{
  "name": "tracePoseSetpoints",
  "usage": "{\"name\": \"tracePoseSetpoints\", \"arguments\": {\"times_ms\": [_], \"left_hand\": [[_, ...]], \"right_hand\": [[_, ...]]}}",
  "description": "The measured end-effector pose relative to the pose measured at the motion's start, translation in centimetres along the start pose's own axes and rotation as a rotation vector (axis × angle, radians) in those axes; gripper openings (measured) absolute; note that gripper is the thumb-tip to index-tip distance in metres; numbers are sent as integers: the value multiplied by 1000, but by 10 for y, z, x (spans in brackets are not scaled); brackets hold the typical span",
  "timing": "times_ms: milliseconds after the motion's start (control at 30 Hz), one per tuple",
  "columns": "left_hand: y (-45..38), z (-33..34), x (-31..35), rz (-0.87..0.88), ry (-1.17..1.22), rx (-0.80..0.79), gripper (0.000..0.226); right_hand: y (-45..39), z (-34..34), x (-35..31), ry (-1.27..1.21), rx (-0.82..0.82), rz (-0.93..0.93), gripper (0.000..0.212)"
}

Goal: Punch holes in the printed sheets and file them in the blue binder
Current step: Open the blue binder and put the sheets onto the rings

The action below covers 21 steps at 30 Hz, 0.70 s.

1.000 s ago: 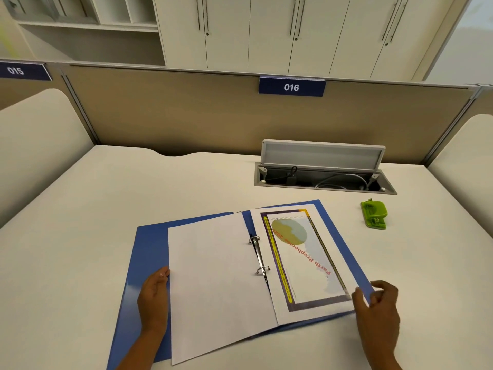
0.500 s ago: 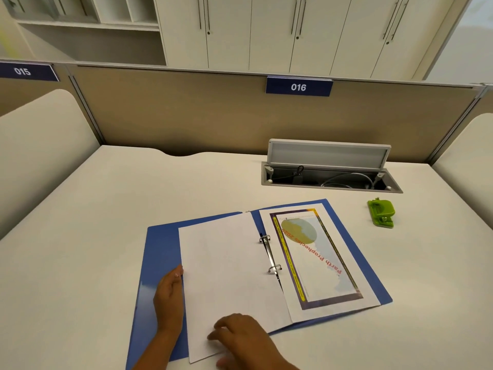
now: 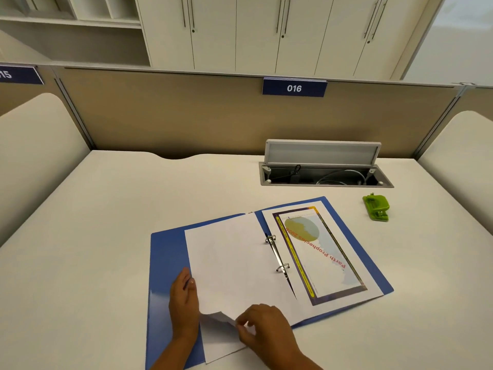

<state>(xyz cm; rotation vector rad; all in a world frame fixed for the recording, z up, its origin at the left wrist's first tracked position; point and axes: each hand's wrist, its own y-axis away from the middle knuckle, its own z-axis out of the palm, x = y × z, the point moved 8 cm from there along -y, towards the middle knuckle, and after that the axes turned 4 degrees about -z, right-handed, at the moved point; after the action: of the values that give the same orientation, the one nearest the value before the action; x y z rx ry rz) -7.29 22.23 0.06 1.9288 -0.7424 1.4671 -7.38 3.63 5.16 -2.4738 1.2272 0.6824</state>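
Lying open flat on tabletop (image 3: 106, 236): blue binder (image 3: 165, 263), stiff covers, light. Resting on its left cover: blank-side sheets (image 3: 232, 263), thin, floppy, probably crease-prone; best taken at near corner. Pinching that lifted corner: right hand (image 3: 266, 329); pressing left edge, fingers flat: left hand (image 3: 184, 303).

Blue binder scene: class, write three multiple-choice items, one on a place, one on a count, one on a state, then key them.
1. Where is the green hole punch?
A. right of the blue binder
B. on its left cover
C. in the cable tray

2. How many metal rings show?
A. one
B. two
C. four

3. What is the right hand doing?
A. resting flat
B. holding the punch
C. lifting a white sheet by its corner

Answers: A, it sits on the desk beyond the right cover; B, two rings stand along the spine; C, its fingers pinch the curled corner.
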Motion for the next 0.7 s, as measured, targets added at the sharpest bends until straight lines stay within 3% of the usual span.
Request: {"name": "tracePoseSetpoints", "arguments": {"times_ms": [67,233,333,533,700], "left_hand": [[1,2,3,16,26,-17,41],[3,3,7,40,68,-48,46],[3,3,6,47,82,-67,46],[4,5,9,33,119,-73,45],[4,6,8,61,69,-76,44]], "right_hand": [[-1,1,4,-13,12,-2,29],[-1,9,22,-231,-137,274,17],[1,-4,36,-367,-29,378,35],[8,-43,82,-506,281,543,21],[22,-69,115,-637,408,686,24]]}}
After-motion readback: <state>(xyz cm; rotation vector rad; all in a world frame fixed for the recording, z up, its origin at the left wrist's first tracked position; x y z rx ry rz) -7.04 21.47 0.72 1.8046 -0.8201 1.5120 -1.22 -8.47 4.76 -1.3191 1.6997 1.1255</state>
